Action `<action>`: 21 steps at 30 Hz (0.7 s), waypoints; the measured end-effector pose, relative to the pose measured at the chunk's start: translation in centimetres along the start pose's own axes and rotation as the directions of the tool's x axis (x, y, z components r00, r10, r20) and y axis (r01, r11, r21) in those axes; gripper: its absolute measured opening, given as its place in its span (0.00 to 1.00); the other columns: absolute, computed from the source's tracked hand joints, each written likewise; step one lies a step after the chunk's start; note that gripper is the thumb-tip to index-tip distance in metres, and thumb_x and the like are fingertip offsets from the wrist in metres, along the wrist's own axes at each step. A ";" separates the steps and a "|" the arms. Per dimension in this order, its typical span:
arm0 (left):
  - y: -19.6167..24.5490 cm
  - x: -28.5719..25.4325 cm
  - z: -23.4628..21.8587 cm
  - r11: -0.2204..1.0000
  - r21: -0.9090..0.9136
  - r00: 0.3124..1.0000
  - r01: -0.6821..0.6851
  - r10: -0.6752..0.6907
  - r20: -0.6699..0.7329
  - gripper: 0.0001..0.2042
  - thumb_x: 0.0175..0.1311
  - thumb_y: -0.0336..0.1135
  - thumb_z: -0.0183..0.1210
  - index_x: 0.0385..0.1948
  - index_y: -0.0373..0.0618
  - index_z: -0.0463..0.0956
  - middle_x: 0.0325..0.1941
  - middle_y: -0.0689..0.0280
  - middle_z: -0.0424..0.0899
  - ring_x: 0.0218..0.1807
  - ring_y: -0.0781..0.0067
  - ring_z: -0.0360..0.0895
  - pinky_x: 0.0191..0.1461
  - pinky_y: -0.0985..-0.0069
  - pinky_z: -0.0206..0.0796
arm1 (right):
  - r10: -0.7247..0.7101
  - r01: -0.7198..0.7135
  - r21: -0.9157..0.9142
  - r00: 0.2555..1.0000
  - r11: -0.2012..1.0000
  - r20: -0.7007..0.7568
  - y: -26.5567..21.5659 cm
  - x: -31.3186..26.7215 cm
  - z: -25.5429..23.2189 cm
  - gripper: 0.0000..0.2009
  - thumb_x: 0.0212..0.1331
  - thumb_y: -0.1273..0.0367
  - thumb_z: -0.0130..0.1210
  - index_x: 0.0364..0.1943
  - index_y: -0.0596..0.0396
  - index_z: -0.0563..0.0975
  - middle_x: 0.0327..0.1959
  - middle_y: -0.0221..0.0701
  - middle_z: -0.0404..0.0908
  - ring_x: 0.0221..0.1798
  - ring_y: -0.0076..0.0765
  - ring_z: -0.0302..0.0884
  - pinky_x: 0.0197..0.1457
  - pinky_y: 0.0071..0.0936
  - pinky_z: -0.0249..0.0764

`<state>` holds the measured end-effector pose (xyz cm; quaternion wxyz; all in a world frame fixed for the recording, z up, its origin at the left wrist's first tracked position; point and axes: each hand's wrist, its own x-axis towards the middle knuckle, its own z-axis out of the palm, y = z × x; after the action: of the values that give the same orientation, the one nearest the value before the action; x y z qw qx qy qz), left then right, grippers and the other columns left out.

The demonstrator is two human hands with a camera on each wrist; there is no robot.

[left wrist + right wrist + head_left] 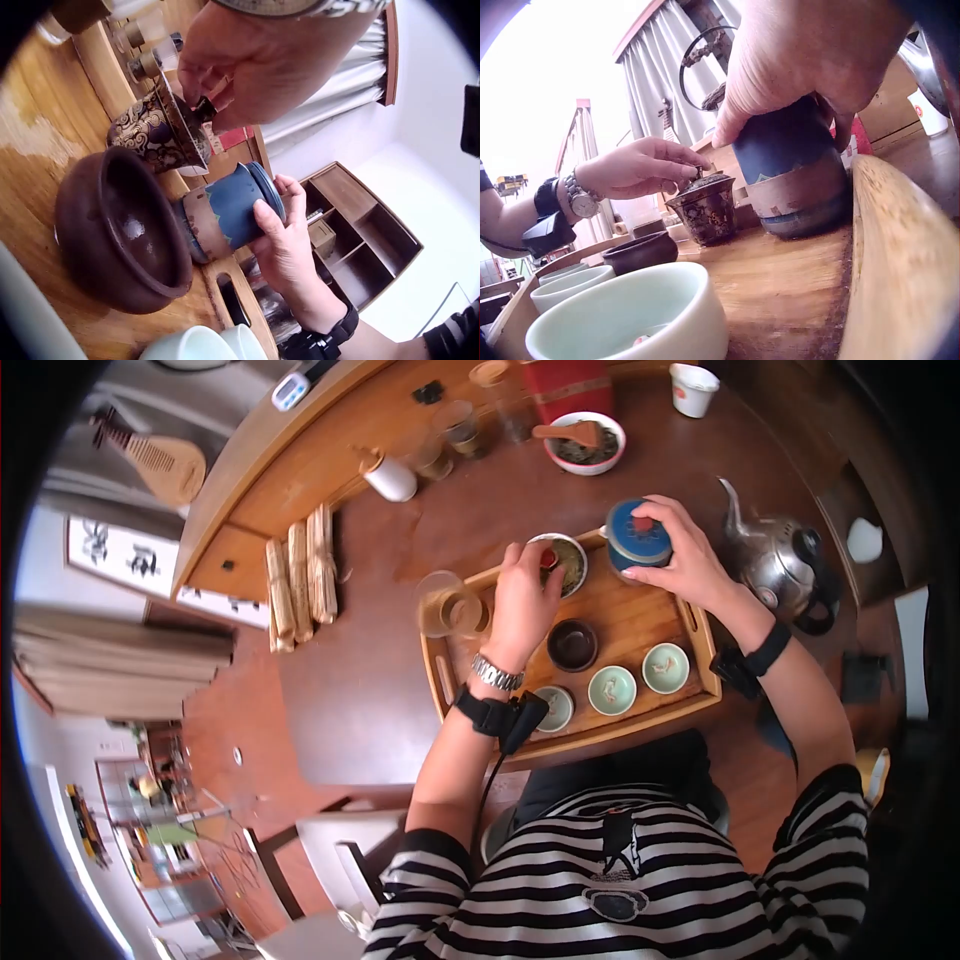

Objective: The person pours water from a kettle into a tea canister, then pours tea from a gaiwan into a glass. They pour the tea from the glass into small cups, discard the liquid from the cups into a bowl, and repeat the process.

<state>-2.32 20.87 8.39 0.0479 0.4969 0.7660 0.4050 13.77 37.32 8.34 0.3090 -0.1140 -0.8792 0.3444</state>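
Note:
My left hand (525, 600) pinches the knob of a lid on a dark patterned gaiwan (709, 214), which stands at the far side of a wooden tray (520, 660). In the left wrist view the lid's dark knob (204, 110) shows between thumb and fingers. On the right, my right hand (690, 555) grips a blue and brown lidded jar (232, 210) around its upper part. That jar is at the tray's far right, beside the gaiwan. Nearer me sit a dark brown bowl (112, 240) and three pale green cups (612, 690).
A steel kettle (780, 565) stands right of the tray. A glass pitcher (440, 610) is at its left. Beyond are a white bowl (605, 460) of dried leaves with a wooden scoop (570, 432), a white paper cup (692, 392) and rolled bamboo bundles (300, 580).

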 end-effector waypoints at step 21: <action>0.1 1.1 -2.0 0.895 -0.445 0.978 0.032 -0.120 -0.172 0.11 0.52 0.28 0.60 0.36 0.37 0.74 0.31 0.65 0.73 0.29 0.78 0.71 0.36 0.80 0.66 | 0.019 -0.019 0.054 1.000 0.998 -0.003 3.3 -0.8 1.2 0.38 0.33 0.70 0.71 0.52 0.50 0.60 0.45 0.38 0.69 0.46 0.34 0.70 0.51 0.28 0.67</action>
<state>-3.80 20.60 10.15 0.0993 0.4007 0.6746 0.6119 13.60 38.73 5.02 0.3101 -0.1144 -0.8679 0.3708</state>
